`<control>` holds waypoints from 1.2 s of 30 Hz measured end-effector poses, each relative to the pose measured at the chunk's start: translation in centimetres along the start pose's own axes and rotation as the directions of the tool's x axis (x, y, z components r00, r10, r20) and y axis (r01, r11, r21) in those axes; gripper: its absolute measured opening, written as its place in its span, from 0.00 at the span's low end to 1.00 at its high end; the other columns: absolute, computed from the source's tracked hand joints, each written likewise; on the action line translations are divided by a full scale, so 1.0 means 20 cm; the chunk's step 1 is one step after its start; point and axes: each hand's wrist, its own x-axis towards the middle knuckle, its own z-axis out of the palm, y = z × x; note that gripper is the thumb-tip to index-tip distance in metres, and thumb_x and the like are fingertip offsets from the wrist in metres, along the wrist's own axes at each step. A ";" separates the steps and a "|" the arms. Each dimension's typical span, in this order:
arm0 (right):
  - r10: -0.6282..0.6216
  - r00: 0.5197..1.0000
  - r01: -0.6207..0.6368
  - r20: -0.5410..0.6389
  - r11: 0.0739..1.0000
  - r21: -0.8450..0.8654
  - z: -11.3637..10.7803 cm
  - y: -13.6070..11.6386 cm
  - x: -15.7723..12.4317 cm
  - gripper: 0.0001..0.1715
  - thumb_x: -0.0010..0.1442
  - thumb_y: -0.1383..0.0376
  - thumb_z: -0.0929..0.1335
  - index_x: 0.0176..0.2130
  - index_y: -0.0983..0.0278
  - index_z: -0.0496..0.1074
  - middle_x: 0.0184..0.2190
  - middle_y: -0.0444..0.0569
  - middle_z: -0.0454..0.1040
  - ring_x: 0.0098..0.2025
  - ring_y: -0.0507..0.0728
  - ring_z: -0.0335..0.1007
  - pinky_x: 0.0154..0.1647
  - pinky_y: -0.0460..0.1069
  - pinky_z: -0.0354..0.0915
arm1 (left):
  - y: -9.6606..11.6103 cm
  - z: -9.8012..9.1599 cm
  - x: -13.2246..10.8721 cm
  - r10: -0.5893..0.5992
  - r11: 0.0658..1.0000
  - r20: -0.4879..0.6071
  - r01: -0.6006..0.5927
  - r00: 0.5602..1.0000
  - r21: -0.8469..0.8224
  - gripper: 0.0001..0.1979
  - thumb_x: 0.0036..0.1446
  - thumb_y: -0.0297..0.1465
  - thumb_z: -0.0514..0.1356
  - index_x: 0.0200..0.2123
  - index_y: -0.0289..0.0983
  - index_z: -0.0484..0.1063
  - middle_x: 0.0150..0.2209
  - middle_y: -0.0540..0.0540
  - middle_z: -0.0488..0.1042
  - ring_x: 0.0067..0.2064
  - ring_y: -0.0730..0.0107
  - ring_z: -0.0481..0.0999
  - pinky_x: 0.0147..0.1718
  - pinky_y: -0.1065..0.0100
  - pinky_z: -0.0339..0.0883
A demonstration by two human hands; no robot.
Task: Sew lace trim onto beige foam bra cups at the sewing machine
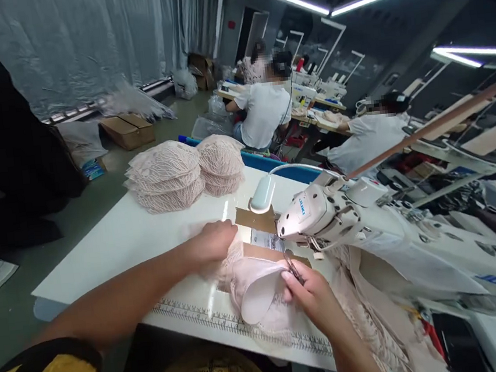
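Observation:
My left hand (213, 240) is closed on the far edge of a pale pink lace bra cup (258, 293) lying on the white sewing table (117, 245). My right hand (311, 293) pinches the cup's near right edge and also holds small thread snips (292, 266) between its fingers. The cup lies just in front of the white sewing machine head (321, 214), beside its needle area. A small work lamp (263, 194) hangs over the spot.
Two stacks of pink lace cups (168, 176) stand at the table's far side. More pink fabric (374, 314) hangs off the right edge. Other people (262, 111) sit at machines beyond. Cardboard boxes (128, 130) lie on the floor at left.

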 end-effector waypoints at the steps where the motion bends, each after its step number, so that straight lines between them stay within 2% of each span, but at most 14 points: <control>1: 0.017 0.998 -0.021 0.054 0.996 0.084 0.03 -0.04 0.04 0.17 0.65 0.52 0.60 0.37 0.60 0.70 0.29 0.48 0.77 0.32 0.59 0.74 0.31 0.52 0.70 | -0.05 -0.01 -0.06 -0.040 0.999 0.002 0.040 0.999 -0.009 0.12 0.49 0.22 0.58 0.39 0.35 0.71 0.39 0.39 0.76 0.38 0.55 0.76 0.33 0.61 0.67; 6: -0.082 0.980 -0.003 0.180 0.903 0.430 0.24 -0.23 0.28 0.17 0.63 0.50 0.63 0.38 0.61 0.69 0.37 0.52 0.78 0.39 0.59 0.77 0.37 0.53 0.74 | -0.30 -0.06 -0.38 -0.089 0.993 0.025 0.090 0.996 -0.071 0.04 0.51 0.29 0.58 0.25 0.38 0.67 0.28 0.48 0.75 0.29 0.63 0.73 0.26 0.67 0.61; 8: -0.196 0.975 0.124 0.109 0.877 0.464 0.31 -0.32 0.40 0.18 0.64 0.51 0.62 0.41 0.61 0.70 0.44 0.54 0.77 0.45 0.60 0.76 0.44 0.55 0.74 | -0.37 -0.15 -0.49 -0.100 0.991 -0.041 0.096 0.994 -0.087 0.09 0.54 0.29 0.55 0.22 0.38 0.65 0.26 0.49 0.74 0.29 0.65 0.72 0.26 0.67 0.60; 10: -0.307 0.949 0.308 -0.066 0.864 0.398 0.33 -0.42 0.54 0.21 0.65 0.53 0.60 0.48 0.63 0.70 0.51 0.57 0.75 0.51 0.62 0.73 0.49 0.56 0.72 | -0.43 -0.30 -0.57 -0.129 0.991 -0.262 0.118 0.956 -0.057 0.11 0.59 0.32 0.52 0.25 0.38 0.67 0.27 0.47 0.73 0.30 0.63 0.72 0.28 0.65 0.61; 13: -0.480 0.760 0.576 -0.438 0.810 0.112 0.31 -0.56 0.78 0.25 0.67 0.58 0.56 0.58 0.64 0.65 0.59 0.57 0.68 0.62 0.62 0.62 0.60 0.59 0.62 | -0.50 -0.58 -0.59 -0.084 0.972 -0.662 0.208 0.744 0.110 0.13 0.63 0.40 0.51 0.32 0.39 0.68 0.31 0.46 0.72 0.36 0.58 0.72 0.37 0.59 0.65; 16: -0.594 0.603 0.636 -0.533 0.761 -0.128 0.27 -0.60 1.03 0.25 0.68 0.62 0.52 0.58 0.64 0.63 0.65 0.58 0.60 0.67 0.59 0.55 0.63 0.60 0.57 | -0.58 -0.76 -0.47 -0.015 0.945 -0.862 0.289 0.507 0.154 0.09 0.66 0.37 0.51 0.38 0.38 0.65 0.49 0.44 0.72 0.52 0.58 0.68 0.54 0.53 0.61; 18: -0.611 0.628 0.602 -0.482 0.774 -0.197 0.27 -0.57 1.16 0.25 0.67 0.64 0.52 0.58 0.65 0.62 0.66 0.58 0.58 0.68 0.56 0.52 0.63 0.58 0.58 | -0.65 -0.77 -0.33 0.050 0.954 -0.832 0.219 0.552 0.203 0.06 0.65 0.32 0.53 0.42 0.36 0.64 0.57 0.41 0.67 0.61 0.57 0.63 0.59 0.53 0.58; 21: -0.562 0.758 0.506 -0.332 0.827 -0.245 0.30 -0.45 1.26 0.24 0.66 0.67 0.54 0.57 0.69 0.64 0.65 0.63 0.59 0.68 0.56 0.54 0.64 0.56 0.57 | -0.74 -0.62 -0.13 -0.041 0.969 -0.611 0.180 0.790 0.168 0.12 0.59 0.33 0.58 0.45 0.34 0.66 0.54 0.37 0.71 0.58 0.52 0.68 0.55 0.53 0.63; 23: -0.537 0.783 0.472 -0.313 0.841 -0.264 0.32 -0.36 1.24 0.25 0.65 0.69 0.55 0.57 0.71 0.65 0.65 0.64 0.59 0.68 0.58 0.53 0.65 0.56 0.56 | -0.77 -0.49 -0.05 -0.079 0.980 -0.482 0.158 0.873 0.124 0.27 0.53 0.43 0.63 0.51 0.34 0.66 0.58 0.36 0.69 0.61 0.47 0.65 0.57 0.51 0.62; 27: -0.555 0.803 0.473 -0.215 0.815 -0.335 0.31 -0.26 0.98 0.27 0.64 0.72 0.55 0.60 0.68 0.62 0.64 0.60 0.61 0.67 0.58 0.55 0.64 0.55 0.58 | -0.79 -0.37 -0.03 -0.096 0.985 -0.512 0.154 0.854 0.072 0.37 0.54 0.50 0.61 0.61 0.34 0.60 0.64 0.36 0.61 0.66 0.48 0.58 0.63 0.48 0.55; 29: -0.562 0.824 0.517 -0.074 0.799 -0.308 0.27 -0.22 0.78 0.27 0.62 0.73 0.56 0.58 0.67 0.65 0.54 0.57 0.73 0.55 0.56 0.70 0.55 0.51 0.66 | -0.77 -0.38 -0.06 -0.065 0.991 -0.542 0.117 0.838 0.062 0.37 0.56 0.51 0.59 0.60 0.33 0.62 0.63 0.36 0.63 0.65 0.50 0.61 0.63 0.50 0.55; 32: -0.534 0.837 0.542 0.119 0.778 -0.318 0.18 -0.12 0.46 0.25 0.55 0.75 0.60 0.51 0.64 0.71 0.42 0.51 0.78 0.42 0.55 0.74 0.44 0.49 0.70 | -0.69 -0.40 -0.13 0.010 0.996 -0.558 0.039 0.830 0.075 0.34 0.59 0.52 0.54 0.58 0.33 0.64 0.61 0.37 0.67 0.63 0.52 0.64 0.63 0.52 0.56; 34: -0.457 0.883 0.464 0.107 0.817 -0.344 0.10 -0.02 0.25 0.21 0.54 0.75 0.61 0.44 0.61 0.74 0.38 0.49 0.78 0.40 0.55 0.73 0.42 0.49 0.69 | -0.62 -0.38 -0.20 0.046 0.998 -0.553 -0.009 0.832 0.069 0.31 0.62 0.52 0.50 0.57 0.35 0.65 0.59 0.40 0.69 0.61 0.53 0.67 0.62 0.51 0.58; 36: -0.322 0.944 0.271 -0.074 0.882 -0.386 0.00 0.11 0.07 0.15 0.57 0.72 0.62 0.39 0.61 0.74 0.36 0.48 0.78 0.38 0.56 0.73 0.41 0.49 0.67 | -0.57 -0.32 -0.26 0.031 0.999 -0.500 -0.017 0.866 0.033 0.27 0.62 0.52 0.49 0.58 0.46 0.63 0.59 0.49 0.70 0.59 0.53 0.69 0.60 0.49 0.61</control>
